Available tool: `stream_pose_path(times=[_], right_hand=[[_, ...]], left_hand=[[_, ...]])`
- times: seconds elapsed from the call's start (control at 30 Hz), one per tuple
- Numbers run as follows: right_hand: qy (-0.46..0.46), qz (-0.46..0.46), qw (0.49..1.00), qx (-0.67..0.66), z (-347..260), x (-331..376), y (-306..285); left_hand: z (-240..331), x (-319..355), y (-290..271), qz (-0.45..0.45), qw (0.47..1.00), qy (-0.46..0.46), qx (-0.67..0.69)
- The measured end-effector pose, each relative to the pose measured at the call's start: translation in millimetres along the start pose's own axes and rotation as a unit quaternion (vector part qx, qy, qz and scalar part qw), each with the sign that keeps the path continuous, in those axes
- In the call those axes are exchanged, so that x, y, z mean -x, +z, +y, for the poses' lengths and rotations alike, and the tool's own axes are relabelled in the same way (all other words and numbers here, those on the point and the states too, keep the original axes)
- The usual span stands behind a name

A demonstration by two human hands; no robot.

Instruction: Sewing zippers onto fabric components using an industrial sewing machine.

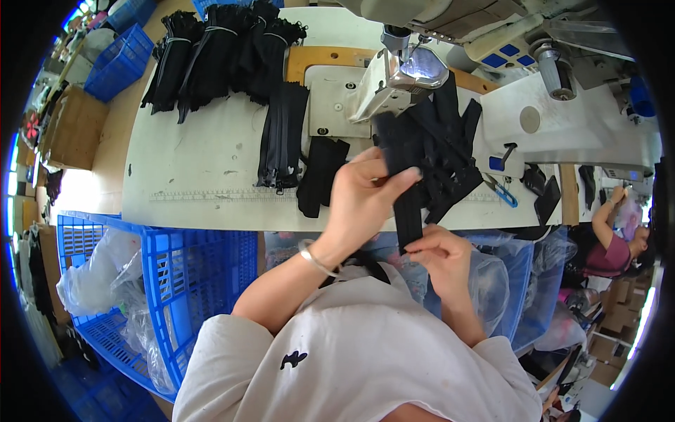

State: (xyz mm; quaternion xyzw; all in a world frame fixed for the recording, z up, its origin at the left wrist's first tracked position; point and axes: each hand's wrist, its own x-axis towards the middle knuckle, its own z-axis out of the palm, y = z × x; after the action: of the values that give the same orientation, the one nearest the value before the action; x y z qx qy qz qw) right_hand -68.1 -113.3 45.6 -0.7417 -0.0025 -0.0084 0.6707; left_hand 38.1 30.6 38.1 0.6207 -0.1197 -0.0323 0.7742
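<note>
My left hand [362, 200] grips the upper part of a black zipper strip [406, 211], held upright in front of the sewing machine head [397, 74]. Lower down, my right hand [439, 257] pinches the same strip at its bottom end. A silver bangle sits on my left wrist. Just behind the hands, a pile of black zipper pieces [450, 155] lies under the machine's needle area. Flat black pieces [320, 176] and a bundle of black zippers [283, 137] lie on the white sewing table [204, 162] to the left.
Tied bundles of black zippers [218, 53] are stacked at the table's far left. A blue plastic crate [183, 281] with clear bags stands at my left, and clear bags [520, 274] hang at my right. Blue-handled snips [503, 191] lie on the table. Another person [619, 239] sits at the right.
</note>
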Motion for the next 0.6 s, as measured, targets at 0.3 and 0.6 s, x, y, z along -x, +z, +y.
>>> stream_pose_path(times=[0.3, 0.6], right_hand=[[0.051, -0.021, 0.998, 0.032, 7.5, 0.0, -8.1], [0.129, 0.007, 0.991, -0.015, -1.6, -4.4, -8.3]], left_hand=[[3.1, 31.2, -50.5, 0.008, 0.759, 0.040, -0.650], [-11.7, 28.2, -48.0, 0.000, 0.775, 0.005, -0.632]])
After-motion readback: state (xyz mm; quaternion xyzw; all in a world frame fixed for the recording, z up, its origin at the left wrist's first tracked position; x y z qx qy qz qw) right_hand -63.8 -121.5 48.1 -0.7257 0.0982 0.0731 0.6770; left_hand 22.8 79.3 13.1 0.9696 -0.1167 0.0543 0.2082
